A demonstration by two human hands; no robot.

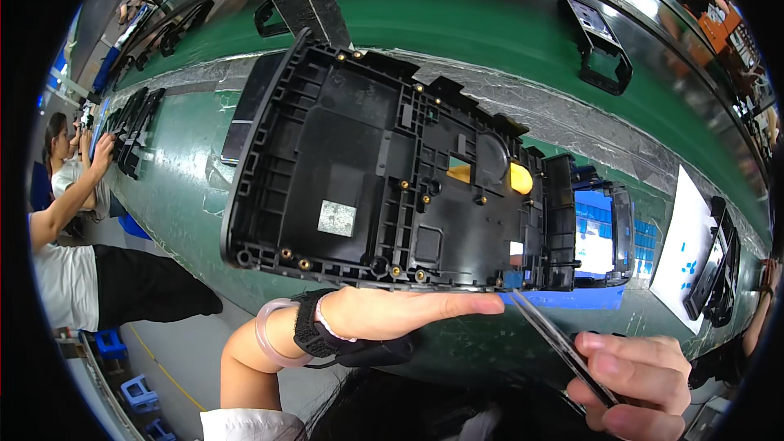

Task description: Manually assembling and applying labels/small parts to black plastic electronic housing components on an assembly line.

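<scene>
My left hand (384,312) grips the lower edge of a large black plastic housing (343,131), its thumb lying along that edge. The housing is tilted toward me, showing ribs, brass inserts and a pale square label (336,218). Yellow finger coverings (520,179) show through and beside its openings; the rest of those fingers is hidden behind it. In my right hand (641,376) is a pair of tweezers (559,343), pinched between thumb and fingers. Their tips meet a small blue piece (512,279) at the housing's lower right edge. Whether they grip it I cannot tell.
Behind the housing runs a green conveyor belt (457,16) with a black frame (602,53) on it. A metal post (306,0) rises nearby. At right stand a white sheet with blue pieces (686,249) and black parts (720,265). A co-worker (73,171) handles black parts (135,131) at left.
</scene>
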